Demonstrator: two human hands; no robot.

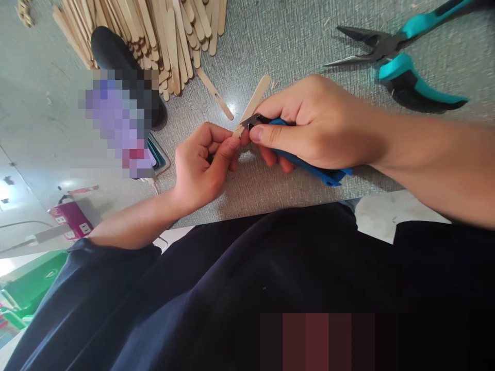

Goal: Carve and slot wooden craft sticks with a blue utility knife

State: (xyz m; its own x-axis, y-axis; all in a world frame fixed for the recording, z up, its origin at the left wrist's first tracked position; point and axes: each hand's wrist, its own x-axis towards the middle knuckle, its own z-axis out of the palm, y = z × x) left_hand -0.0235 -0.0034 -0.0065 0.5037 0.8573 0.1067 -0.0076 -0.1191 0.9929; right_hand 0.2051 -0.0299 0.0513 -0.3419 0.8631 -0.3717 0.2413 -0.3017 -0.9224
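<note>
Between thumb and fingers, my left hand (207, 162) pinches the lower end of a wooden craft stick (257, 95), which slants up to the right. My right hand (320, 121) is closed around a blue utility knife (301, 158), its thumb near the blade. The short metal blade (248, 121) lies against the stick just above my left fingertips. Another craft stick with a small slot cut in it (215, 94) rests on the table beyond my hands. Tiny wood shavings lie close to the held stick's far end.
A large pile of craft sticks (176, 41) spreads across the back left, with a black object (119, 56) and a partly blurred phone (157, 154) before it. Teal-handled pliers (390, 49) lie jaws apart at back right. A purple power strip (69, 219) sits left on the grey table (247, 196).
</note>
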